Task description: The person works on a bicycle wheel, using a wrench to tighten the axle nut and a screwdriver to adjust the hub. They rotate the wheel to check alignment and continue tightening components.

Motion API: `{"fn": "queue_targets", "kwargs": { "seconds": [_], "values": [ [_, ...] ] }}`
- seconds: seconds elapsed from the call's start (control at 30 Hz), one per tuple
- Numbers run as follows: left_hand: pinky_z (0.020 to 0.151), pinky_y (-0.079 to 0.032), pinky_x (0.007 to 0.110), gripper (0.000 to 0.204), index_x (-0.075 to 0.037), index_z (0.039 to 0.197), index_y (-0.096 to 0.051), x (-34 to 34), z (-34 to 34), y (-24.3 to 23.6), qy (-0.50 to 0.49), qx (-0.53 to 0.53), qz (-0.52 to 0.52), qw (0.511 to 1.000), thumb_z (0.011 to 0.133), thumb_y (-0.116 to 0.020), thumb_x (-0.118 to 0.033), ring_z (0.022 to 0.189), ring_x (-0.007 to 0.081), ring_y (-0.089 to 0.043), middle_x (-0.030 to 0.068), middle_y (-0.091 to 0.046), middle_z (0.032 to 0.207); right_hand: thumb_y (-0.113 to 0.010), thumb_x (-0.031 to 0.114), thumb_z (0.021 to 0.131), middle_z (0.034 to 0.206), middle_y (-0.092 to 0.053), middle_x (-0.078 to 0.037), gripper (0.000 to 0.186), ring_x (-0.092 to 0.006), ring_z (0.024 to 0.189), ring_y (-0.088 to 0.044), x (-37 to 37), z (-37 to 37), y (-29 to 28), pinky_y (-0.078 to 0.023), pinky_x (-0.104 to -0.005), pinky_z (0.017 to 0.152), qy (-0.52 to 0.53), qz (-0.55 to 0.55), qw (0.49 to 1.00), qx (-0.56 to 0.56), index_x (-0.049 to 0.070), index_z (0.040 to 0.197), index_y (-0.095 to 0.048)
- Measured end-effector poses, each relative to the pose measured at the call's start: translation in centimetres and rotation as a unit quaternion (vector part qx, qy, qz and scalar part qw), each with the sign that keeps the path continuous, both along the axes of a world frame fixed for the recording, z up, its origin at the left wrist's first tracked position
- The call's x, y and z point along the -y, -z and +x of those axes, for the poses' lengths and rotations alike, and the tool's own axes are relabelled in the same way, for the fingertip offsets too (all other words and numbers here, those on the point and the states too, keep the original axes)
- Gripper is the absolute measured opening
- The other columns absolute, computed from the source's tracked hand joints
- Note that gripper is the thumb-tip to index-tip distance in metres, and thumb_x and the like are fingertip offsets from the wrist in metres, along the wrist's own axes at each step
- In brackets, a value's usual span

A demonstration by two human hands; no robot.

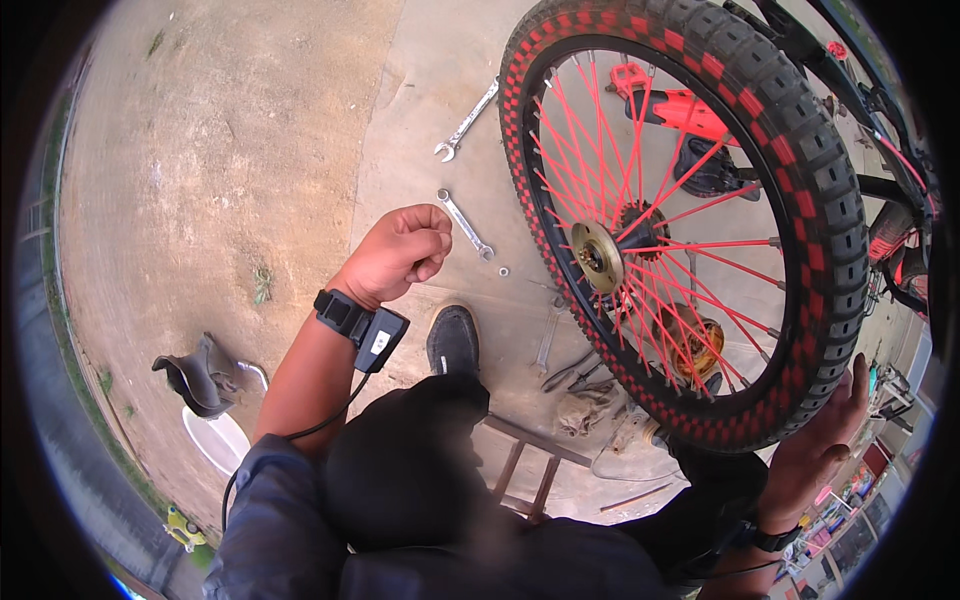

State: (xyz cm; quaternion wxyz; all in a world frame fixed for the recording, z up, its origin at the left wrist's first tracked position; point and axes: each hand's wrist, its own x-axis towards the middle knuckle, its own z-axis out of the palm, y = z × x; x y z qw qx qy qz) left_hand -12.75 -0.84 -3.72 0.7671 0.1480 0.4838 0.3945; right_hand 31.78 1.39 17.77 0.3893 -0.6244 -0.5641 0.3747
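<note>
My left hand (402, 255) is raised over the concrete, left of the bicycle wheel, with its fingers curled together; whatever they hold, if anything, is hidden. The wheel (600, 256) has red spokes, a brass-coloured hub disc and a red-checked black tyre (820, 250). My right hand (822, 450) is at the tyre's lower right, fingers extended beside the tread. A double-ended spanner (463, 222) lies near my left hand, with a larger spanner (462, 125) above it and a small nut (504, 271) beside it.
More tools (570, 375) and a rag (585, 410) lie under the wheel. A wooden frame (530, 455) is by my legs. A grey bent object (195, 375) and a white object (210, 435) sit at left. The black bicycle frame (850, 90) is at upper right.
</note>
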Motion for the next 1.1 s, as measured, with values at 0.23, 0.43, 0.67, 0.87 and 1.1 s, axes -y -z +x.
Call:
{"fn": "queue_targets", "kwargs": {
  "seconds": [0.23, 0.43, 0.67, 0.87, 1.1],
  "values": [
    [0.045, -0.032, 0.022, 0.009, -0.002, 0.091, -0.05, 0.3, 0.9, -13.6, 0.015, 0.202, 0.183, 0.962, 0.09, -0.059, -0.006, 0.05, 0.0073, -0.04, 0.0065, -0.05, 0.074, -0.054, 0.074, 0.091, 0.123, -0.055, -0.016, 0.1, -0.0296, 0.112, -0.054, 0.5, -0.8, -3.7, -0.041, -0.0426, 0.102, -0.051, 0.218, 0.974, 0.033, -0.001, 0.153, -0.032],
    [0.044, -0.032, 0.021, 0.013, -0.003, 0.094, -0.051, 4.0, 4.6, -22.6, 0.047, 0.237, 0.241, 0.94, 0.09, -0.061, -0.01, 0.049, 0.0073, -0.043, 0.0071, -0.051, 0.076, -0.081, 0.029, 0.082, 0.103, -0.064, -0.011, 0.06, -0.0269, 0.087, -0.059, 3.6, -8.1, -7.6, -0.048, -0.038, 0.077, -0.283, 0.259, 0.923, -0.003, 0.001, 0.129, -0.055],
    [0.045, -0.034, 0.021, 0.016, -0.003, 0.098, -0.054, 9.2, 11.7, -28.1, 0.053, 0.29, 0.224, 0.929, 0.091, -0.064, -0.012, 0.05, 0.0075, -0.041, 0.007, -0.053, 0.079, -0.081, 0.002, 0.076, 0.094, -0.067, -0.008, 0.038, -0.0215, 0.079, -0.063, 8.1, -11.8, -11.0, -0.051, -0.0321, 0.065, -0.341, 0.308, 0.887, -0.041, 0.008, 0.111, -0.068],
    [0.048, -0.033, 0.02, 0.015, -0.004, 0.103, -0.056, 13.8, 16.2, -30.0, 0.025, 0.349, 0.203, 0.915, 0.092, -0.063, -0.011, 0.053, 0.0078, -0.04, 0.0052, -0.054, 0.081, -0.078, 0.003, 0.077, 0.088, -0.064, -0.008, 0.031, -0.0242, 0.073, -0.064, 11.8, -9.6, -12.3, -0.051, -0.0352, 0.059, -0.317, 0.353, 0.88, -0.031, 0.009, 0.106, -0.069],
    [0.048, -0.032, 0.02, 0.011, -0.006, 0.102, -0.056, 17.1, 19.0, -30.8, 0.01, 0.374, 0.22, 0.901, 0.094, -0.06, -0.013, 0.052, 0.0068, -0.041, 0.0026, -0.053, 0.079, -0.076, 0.002, 0.076, 0.087, -0.064, -0.008, 0.03, -0.0247, 0.074, -0.065, 14.7, -7.6, -13.8, -0.052, -0.0355, 0.06, -0.329, 0.35, 0.877, -0.021, 0.009, 0.104, -0.069]
  ]
}}
